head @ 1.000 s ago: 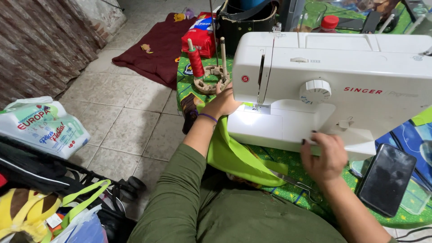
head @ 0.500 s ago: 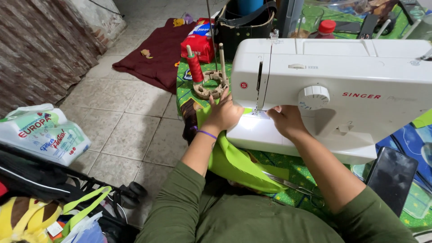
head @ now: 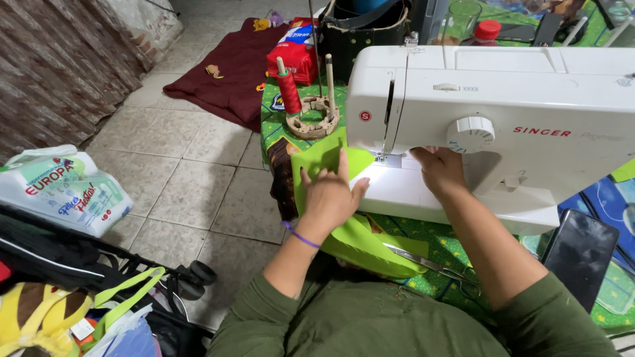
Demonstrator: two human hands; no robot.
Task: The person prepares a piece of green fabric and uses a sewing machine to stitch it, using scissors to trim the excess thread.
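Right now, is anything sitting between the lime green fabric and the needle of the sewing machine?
Nothing visible blocks it. The lime green fabric lies flat on the bed of the white sewing machine, the left hand pressing it down left of the needle. The right hand rests just right of the needle, not across the fabric's path.

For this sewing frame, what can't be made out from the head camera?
- Right hand fingertips: hidden under the sewing machine arm.
- Needle and presser foot: too small, in glare from the lamp.
- Green fabric under the left hand: partly covered.
- Scissors handles: hidden by the right forearm.
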